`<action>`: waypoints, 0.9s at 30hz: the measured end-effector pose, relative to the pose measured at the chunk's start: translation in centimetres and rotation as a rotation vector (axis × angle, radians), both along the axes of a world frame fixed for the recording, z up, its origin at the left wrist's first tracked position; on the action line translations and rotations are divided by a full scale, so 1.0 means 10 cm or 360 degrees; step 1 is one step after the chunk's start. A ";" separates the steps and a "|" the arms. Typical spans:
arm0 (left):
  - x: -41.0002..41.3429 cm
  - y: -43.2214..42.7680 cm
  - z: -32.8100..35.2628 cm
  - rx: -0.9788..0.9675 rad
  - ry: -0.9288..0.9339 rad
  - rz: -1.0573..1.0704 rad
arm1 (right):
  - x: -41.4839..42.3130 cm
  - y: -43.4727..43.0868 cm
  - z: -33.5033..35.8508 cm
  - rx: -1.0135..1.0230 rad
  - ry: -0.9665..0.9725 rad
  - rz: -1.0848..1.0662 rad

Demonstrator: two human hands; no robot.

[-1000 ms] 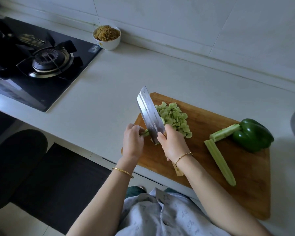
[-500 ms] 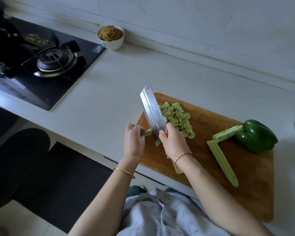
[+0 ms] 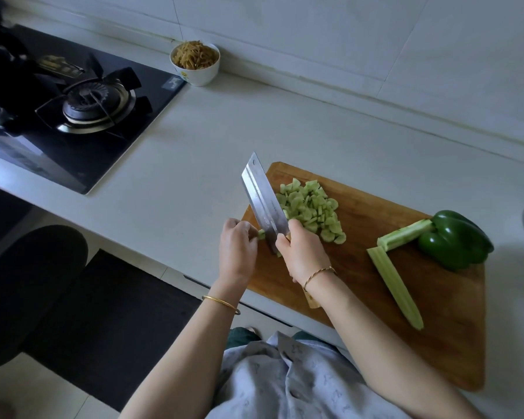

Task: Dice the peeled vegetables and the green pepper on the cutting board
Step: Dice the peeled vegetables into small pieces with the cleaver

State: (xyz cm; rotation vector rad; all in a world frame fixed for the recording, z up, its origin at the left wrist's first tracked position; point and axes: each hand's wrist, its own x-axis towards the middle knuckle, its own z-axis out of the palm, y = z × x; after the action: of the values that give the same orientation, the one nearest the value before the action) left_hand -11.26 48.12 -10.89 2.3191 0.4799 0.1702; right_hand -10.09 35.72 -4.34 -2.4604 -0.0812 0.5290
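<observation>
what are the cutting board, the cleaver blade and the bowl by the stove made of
Cutting board: likely wood or bamboo, warm brown with grain. Cleaver blade: steel, shiny grey with ground bands. Bowl: glossy white, probably ceramic.

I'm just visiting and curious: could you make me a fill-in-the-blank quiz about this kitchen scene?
The whole pepper is ____ in colour. Beside it on the cutting board lie ____ long peeled vegetable pieces. The cleaver is gripped by the ____, while the left hand holds the vegetable stub.
Missing: green; two; right hand.
</observation>
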 end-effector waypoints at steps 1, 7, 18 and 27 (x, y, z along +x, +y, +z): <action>0.00 0.01 0.00 -0.0009 -0.0002 -0.0004 | 0.00 0.01 -0.01 0.0023 -0.0003 -0.0027; 0.00 0.06 0.02 -0.0049 0.0006 0.0012 | -0.01 -0.04 -0.01 0.0146 -0.0041 -0.0087; 0.00 0.07 0.03 -0.0012 -0.0022 -0.0011 | -0.05 -0.01 -0.02 0.0087 -0.0009 0.0009; 0.07 0.01 0.05 0.0034 0.0045 -0.0070 | 0.01 -0.09 -0.04 0.0319 0.0083 -0.0183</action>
State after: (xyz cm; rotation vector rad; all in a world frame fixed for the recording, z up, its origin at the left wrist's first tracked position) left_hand -10.55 48.27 -10.39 2.3537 0.4430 0.1221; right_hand -9.97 34.83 -4.79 -2.2397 0.0272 0.5093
